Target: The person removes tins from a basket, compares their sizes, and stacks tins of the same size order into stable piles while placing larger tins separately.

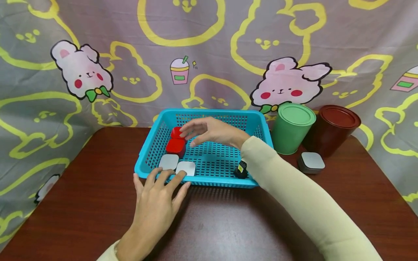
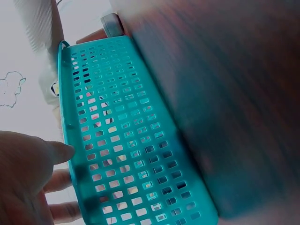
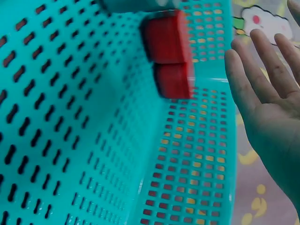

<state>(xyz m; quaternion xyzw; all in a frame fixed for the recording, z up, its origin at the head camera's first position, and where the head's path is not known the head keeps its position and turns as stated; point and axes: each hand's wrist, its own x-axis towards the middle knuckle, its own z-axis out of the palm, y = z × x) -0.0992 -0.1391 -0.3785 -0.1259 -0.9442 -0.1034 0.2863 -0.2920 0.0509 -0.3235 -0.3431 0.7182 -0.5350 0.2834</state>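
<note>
Head: one basket (image 1: 222,181), two red boxes (image 1: 175,145)

Your left hand (image 1: 156,206) grips the near rim of the turquoise basket (image 1: 222,180), thumb outside, fingers over it. Your right hand (image 1: 213,131) hovers above it, fingers loosely extended, sleeved right forearm (image 1: 300,199) crossing its near right corner.

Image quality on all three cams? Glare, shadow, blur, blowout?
Head: mostly sharp, pale sheen on the table, dark shadow below the front of the basket; left wrist: backdrop washed out nearly white, table soft and streaky; right wrist: red boxes blurred at the edges, can't tell whether motion or focus.
</note>
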